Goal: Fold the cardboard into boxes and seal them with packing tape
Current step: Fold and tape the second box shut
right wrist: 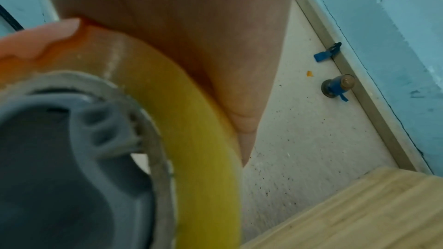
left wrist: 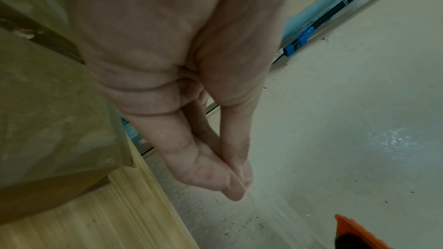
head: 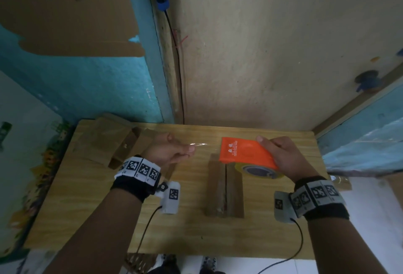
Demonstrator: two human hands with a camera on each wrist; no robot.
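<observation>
Peeling turquoise walls and a speckled pale floor frame a light wooden table (head: 109,219) pushed into the corner of a small room. At its middle, a person's right hand (head: 287,160) grips an orange tape dispenser (head: 244,151), fingers wrapped over the orange shell and thumb reaching its far edge; the yellowish tape roll (right wrist: 196,139) on its grey hub (right wrist: 72,149) fills the right wrist view. Opposite it, the left hand (head: 168,151) pinches the free end of a clear strip of tape (head: 205,144) between thumb and fingertips pressed tightly together, a pinch the left wrist view shows closely, though the tape itself cannot be made out there. The strip stretches taut between the two hands, above the tabletop. Directly below the dispenser lies a small folded cardboard box (head: 224,191), its two top flaps closed with a dark seam running down the middle. More folded cardboard pieces (head: 113,143) sit at the table's far left corner, just behind the left hand. Both wrists wear black bands carrying black-and-white marker squares, with thin black cables trailing toward the table's near edge. On the floor to the right, beside the wall trim, rests a small blue spool (head: 368,80).
</observation>
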